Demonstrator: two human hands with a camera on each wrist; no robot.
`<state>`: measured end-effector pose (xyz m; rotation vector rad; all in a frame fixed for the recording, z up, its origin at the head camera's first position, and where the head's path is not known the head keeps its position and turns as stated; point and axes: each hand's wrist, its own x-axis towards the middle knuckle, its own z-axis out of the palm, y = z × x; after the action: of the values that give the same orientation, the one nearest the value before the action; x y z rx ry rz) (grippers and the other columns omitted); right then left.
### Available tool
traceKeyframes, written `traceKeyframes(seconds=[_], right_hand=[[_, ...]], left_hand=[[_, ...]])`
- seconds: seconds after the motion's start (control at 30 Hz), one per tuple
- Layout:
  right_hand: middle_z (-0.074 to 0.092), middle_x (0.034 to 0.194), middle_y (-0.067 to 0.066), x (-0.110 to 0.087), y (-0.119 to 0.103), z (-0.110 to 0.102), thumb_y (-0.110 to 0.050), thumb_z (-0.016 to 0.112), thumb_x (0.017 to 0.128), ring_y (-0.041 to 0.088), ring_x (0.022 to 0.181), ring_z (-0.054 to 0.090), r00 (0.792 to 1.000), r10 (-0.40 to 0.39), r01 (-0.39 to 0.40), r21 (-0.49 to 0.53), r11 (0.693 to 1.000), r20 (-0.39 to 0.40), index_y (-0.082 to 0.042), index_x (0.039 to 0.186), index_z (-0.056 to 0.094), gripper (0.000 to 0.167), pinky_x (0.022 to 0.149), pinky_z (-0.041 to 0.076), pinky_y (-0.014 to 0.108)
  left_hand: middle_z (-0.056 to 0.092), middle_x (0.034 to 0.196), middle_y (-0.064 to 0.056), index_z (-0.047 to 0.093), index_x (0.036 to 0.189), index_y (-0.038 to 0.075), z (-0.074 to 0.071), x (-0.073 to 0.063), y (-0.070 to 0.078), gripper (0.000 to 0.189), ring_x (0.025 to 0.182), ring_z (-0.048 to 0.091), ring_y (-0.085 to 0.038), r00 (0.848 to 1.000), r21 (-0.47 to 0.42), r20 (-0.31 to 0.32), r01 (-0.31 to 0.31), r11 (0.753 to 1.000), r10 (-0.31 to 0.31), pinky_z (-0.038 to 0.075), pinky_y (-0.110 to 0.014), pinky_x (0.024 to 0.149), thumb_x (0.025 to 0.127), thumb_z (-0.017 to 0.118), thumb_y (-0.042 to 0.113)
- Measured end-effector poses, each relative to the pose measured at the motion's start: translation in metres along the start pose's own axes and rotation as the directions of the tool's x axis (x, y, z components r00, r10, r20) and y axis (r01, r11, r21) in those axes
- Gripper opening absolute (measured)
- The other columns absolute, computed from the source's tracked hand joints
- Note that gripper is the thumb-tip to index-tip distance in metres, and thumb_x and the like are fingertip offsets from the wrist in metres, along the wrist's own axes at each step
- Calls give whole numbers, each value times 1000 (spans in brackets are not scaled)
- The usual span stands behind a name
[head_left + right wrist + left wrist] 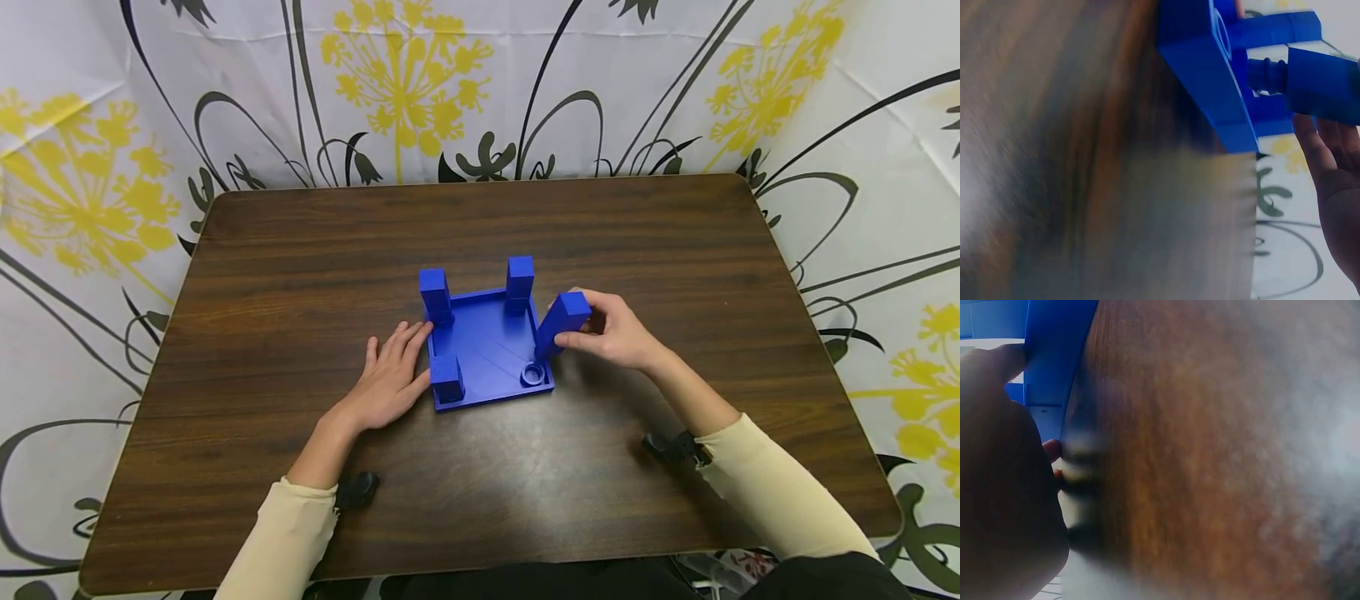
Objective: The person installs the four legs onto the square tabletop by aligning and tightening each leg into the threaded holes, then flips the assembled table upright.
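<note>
A blue square tabletop (483, 337) with a raised rim lies underside up on the table. Blue square legs stand at its far-left (435, 293), far-right (520, 282) and near-left (447, 377) corners. At the near-right corner is a round socket (532, 374). My right hand (617, 332) pinches another blue leg (564, 317), tilted above the tabletop's right side; its threaded end (1267, 76) shows in the right wrist view, apart from the socket. My left hand (386, 383) lies along the left edge with fingers extended, fingertips and thumb touching the tabletop.
The brown wood-grain table (300, 242) extends around the blue piece on all sides. A white cloth with yellow and dark plant prints (405, 75) hangs behind and beside it. Black wrist devices (357, 490) sit at both cuffs.
</note>
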<state>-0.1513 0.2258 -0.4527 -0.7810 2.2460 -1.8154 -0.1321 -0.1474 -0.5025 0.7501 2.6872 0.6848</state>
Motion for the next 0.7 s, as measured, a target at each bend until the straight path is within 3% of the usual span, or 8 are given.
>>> traceKeyframes(seconds=[0.27,0.53,0.7], right_hand=[[64,102,13,-3,0,16,7,76,79,25,87,64,997,3,-7,47,999,80,1,110,62,34,78,56,38],[64,103,10,-4,-3,26,6,79,77,22,93,63,992,-12,17,-41,999,128,-1,110,66,36,80,56,39],[65,102,11,-2,-20,30,9,78,76,20,93,61,989,-26,40,-88,995,148,2,106,66,32,80,56,39]], left_hand=[[10,162,-8,2,159,26,8,3,-10,69,149,-3,-29,1000,-4,-6,0,1000,0,-8,-65,109,104,34,52],[11,161,-11,5,159,22,4,1,-3,68,149,-1,-32,1000,-8,-9,2,1000,-2,-7,-66,108,104,33,51],[13,161,-12,7,159,19,0,1,2,68,149,2,-34,1000,-9,-7,5,1000,-5,-6,-67,108,104,35,48]])
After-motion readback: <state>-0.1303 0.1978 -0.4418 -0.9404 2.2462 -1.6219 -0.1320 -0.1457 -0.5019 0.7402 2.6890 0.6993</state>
